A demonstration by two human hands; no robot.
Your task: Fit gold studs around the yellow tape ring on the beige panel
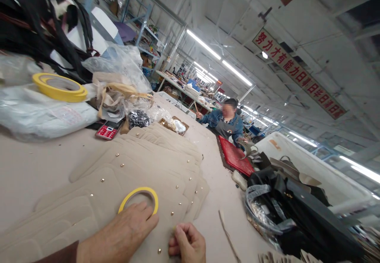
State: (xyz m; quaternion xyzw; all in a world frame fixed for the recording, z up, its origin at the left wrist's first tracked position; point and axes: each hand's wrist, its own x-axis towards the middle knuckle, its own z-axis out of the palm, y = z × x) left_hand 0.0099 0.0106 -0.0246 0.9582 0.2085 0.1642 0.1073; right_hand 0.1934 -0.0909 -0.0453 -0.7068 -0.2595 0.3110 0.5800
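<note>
My left hand [121, 231] lies flat on a fanned stack of beige leather pieces [142, 164] studded with small gold rivets, its fingertips inside a small yellow tape roll [139, 199] that rests on the top piece. My right hand [187, 244] is just to the right, fingers curled and pinched together at the edge of the same piece; whether it pinches tape or the leather I cannot tell.
A larger yellow tape roll [59, 86] sits on plastic bags at the back left, beside a red phone [108, 130]. A person [227, 122] works farther along the table near a red mat [236, 156]. Black bags [297, 207] pile up at the right.
</note>
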